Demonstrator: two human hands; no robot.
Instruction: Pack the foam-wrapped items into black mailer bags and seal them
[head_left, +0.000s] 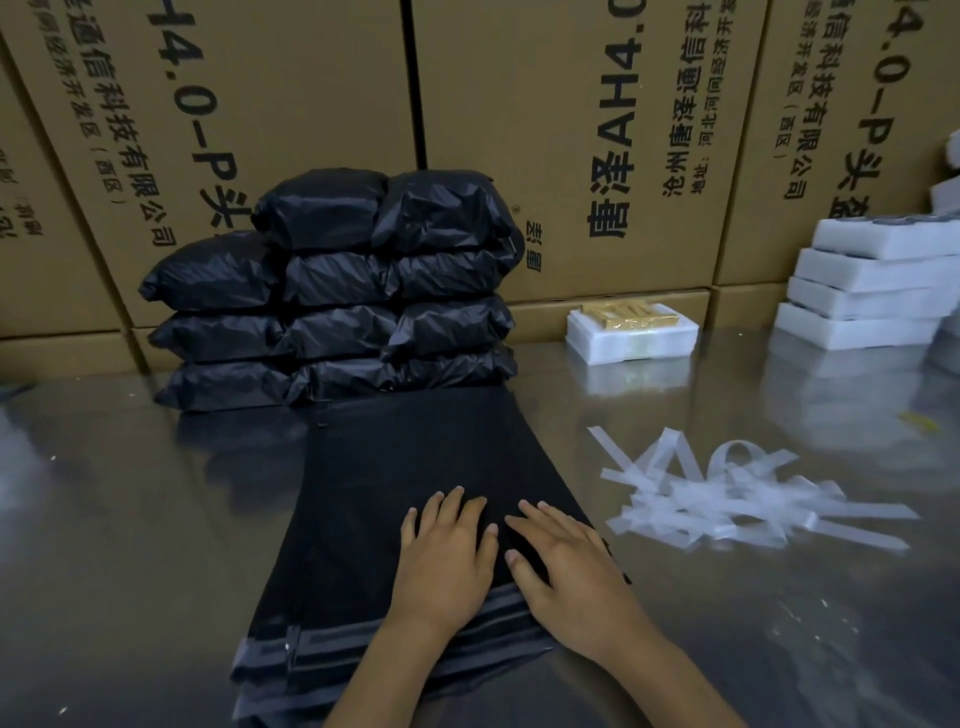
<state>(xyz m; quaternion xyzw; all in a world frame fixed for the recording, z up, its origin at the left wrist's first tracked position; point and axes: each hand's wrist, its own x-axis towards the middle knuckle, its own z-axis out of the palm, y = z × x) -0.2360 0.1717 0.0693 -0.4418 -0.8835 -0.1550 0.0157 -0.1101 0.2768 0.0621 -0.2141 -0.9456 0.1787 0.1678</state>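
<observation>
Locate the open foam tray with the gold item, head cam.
The open foam tray sits on the table's far side, right of centre, against the cardboard boxes, between the packed black bags on its left and the stacked foam blocks on its right.

All readable print stands on the brown cardboard cartons (571, 130) stacked behind the table, in black characters turned sideways. The large line on the middle carton reads "唐泽AH4.0", cut off at the top edge. Beside it runs a smaller line, "沧州唐泽通信科技", and a still smaller address line starting "地址:河北河间经济开发区". The left carton (208, 104) shows "4.0-P头" in large type, with "通信科技有限公司" and "经济开发区(西区)" next to it. The right carton (841, 104) repeats "4.0-P头", "信科技有限公司" and "(西区)".
</observation>
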